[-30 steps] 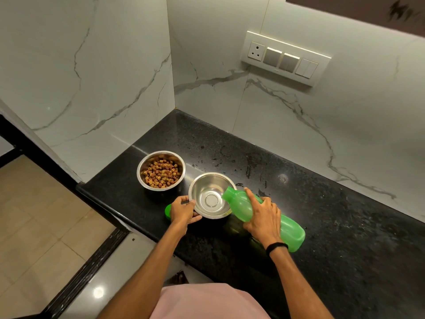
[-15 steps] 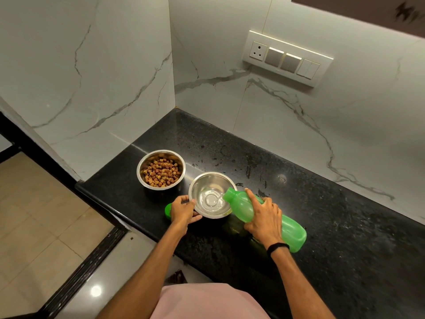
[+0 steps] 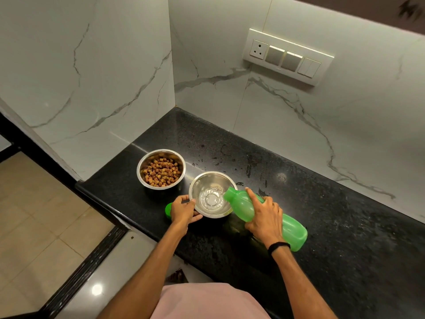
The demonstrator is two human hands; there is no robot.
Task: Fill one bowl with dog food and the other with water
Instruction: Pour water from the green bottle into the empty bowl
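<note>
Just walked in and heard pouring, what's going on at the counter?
A person is filling dog bowls. The right hand tips a green bottle over the near steel bowl, which holds a little water, while the left hand steadies its rim. The far bowl already holds kibble. The bottle's green cap lies beside the left hand.

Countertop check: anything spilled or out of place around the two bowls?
Wet streaks and droplets mark the black countertop behind the water bowl. Kibble stays inside the food bowl. The green cap lies behind the left hand.

The left hand [image 3: 184,210] is curled at a rim; the right hand [image 3: 264,217] is wrapped, palm down, farther right.
</note>
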